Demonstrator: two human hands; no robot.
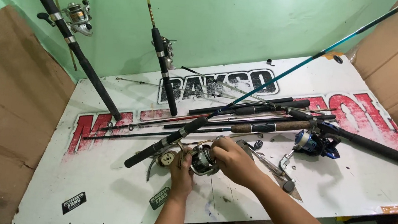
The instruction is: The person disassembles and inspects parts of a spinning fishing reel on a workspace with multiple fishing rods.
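A: Hands first. What have you got?

B: Your left hand (181, 173) comes up from the bottom edge, fingers curled around the near side of a small spinning reel (202, 159). Your right hand (233, 159) covers the reel's far side, fingers wrapped and pressed on it. Both hands closed on the reel; the fingertips are hidden, so the exact pinch can't be told.

A: Where does the reel sit?

B: Near the front middle of the white surface (105, 190), held just above it or resting on it; can't tell which. A round cream-coloured reel part (168, 159) lies just left of your left hand.

A: Around it?

B: A black-handled rod with a teal shaft (279, 76) runs diagonally from beside your left hand to the upper right. Behind your hands, a bundle of rods (256, 117) lies across the surface, one with a cork grip (274, 127). A blue reel (314, 142) sits to the right of your right hand, mounted on a dark rod. A metal crank handle (284, 170) lies between that reel and your right forearm.

A: Further back?

B: Two rods lean on the green wall (226, 18): the left rod (70, 43) carries a silver reel (77, 17), the middle rod (163, 68) a smaller one. Cardboard sheets (7, 109) flank both sides.
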